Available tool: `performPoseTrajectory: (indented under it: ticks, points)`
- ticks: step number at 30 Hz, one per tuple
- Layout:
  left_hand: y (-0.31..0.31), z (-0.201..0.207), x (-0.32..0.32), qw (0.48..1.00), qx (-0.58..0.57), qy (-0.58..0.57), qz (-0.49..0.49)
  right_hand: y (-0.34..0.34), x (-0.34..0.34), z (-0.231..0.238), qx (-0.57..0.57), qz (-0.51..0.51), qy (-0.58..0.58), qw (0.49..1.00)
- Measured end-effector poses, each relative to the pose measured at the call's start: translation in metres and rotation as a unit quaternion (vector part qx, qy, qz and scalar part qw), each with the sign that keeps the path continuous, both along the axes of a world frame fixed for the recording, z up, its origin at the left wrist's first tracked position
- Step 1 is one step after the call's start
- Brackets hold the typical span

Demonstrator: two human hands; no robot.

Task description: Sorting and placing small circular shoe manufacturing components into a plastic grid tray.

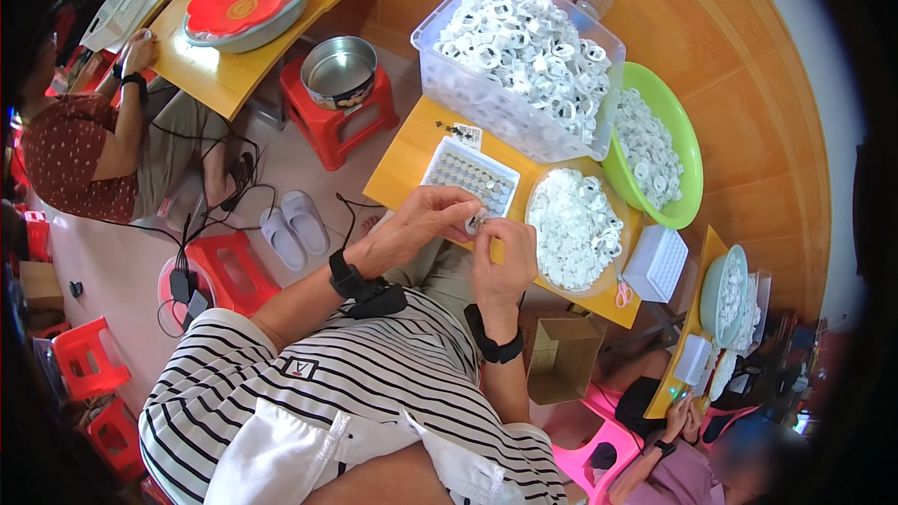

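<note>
Close together over the near edge of the table, both my hands pinch a small white plastic part [474, 223]. It looks ring-like with something metallic at it, but fingers cover most of it. My left hand [432, 222] grips it from the left with thumb and forefinger. From the other side, the fingertips of my right hand [503, 260] press on it. Just beyond them lies a white tray [502, 168] with rows of small round silvery pieces. To the right of my right hand stands a round clear tub [535, 257] heaped with small white parts.
A large clear bin [486, 101] of white ring parts fills the table's far side, beside a green basin [688, 154]. A white gridded block [655, 264] and pink scissors [624, 294] lie at the right. Below stands a cardboard box [563, 360]. Co-workers sit left and right.
</note>
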State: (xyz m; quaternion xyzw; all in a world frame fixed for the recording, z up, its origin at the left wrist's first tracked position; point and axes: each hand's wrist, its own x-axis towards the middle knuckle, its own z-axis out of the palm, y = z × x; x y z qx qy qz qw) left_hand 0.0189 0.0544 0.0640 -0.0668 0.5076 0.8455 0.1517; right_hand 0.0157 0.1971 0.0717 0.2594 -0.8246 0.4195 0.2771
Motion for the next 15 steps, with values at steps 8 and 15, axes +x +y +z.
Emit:
performPoseTrajectory:
  ticks: [8, 15]
  points:
    - [0.0019, -0.0028, -0.0001, 1.0, 0.023, -0.013, -0.009, 0.0014, 0.0021, -0.0012, 0.037, 0.004, 0.032, 0.999]
    - [0.0023, -0.0016, -0.0002, 1.0, -0.013, 0.02, -0.01, 0.0028, 0.0003, -0.0018, 0.082, 0.036, 0.027, 0.996]
